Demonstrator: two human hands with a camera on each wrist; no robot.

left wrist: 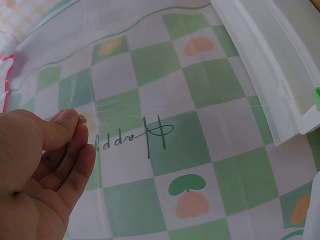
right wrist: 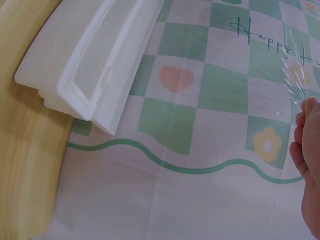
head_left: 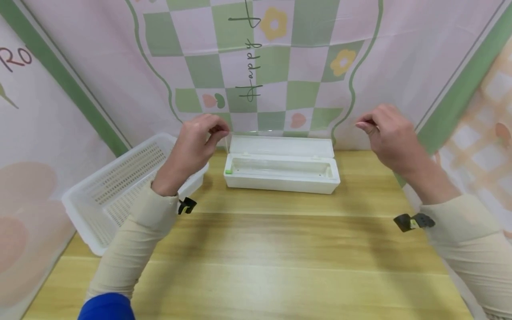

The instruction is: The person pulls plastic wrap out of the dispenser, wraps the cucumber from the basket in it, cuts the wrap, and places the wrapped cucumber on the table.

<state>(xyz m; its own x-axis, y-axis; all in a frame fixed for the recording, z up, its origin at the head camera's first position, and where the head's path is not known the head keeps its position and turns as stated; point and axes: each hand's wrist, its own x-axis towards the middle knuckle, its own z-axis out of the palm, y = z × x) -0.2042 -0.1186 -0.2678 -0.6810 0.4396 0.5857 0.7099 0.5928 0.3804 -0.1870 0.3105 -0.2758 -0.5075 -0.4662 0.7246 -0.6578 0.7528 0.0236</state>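
While both hands are raised above the wooden table [head_left: 280, 249], the left hand [head_left: 194, 142] pinches, thumb against forefinger, one corner of a sheet of clear cling film [left wrist: 100, 115]; remaining fingers lie loosely curled. Right hand [head_left: 386, 135]: fingers bent, tips together on the opposite corner of the film, which shows crinkled at the fingertips [right wrist: 307, 107] in the right wrist view. Film: nearly invisible from the head camera, stretched between the hands above the dispenser. White cling-film dispenser box [head_left: 282, 171]: on the table at 12 o'clock from the person, lid hinged open toward the backdrop, small green tab [head_left: 228, 171] at its left end. White perforated basket [head_left: 124, 186]: at 10 o'clock, under the left forearm. Checked pink-and-green backdrop cloth [head_left: 280, 66]: behind the box.
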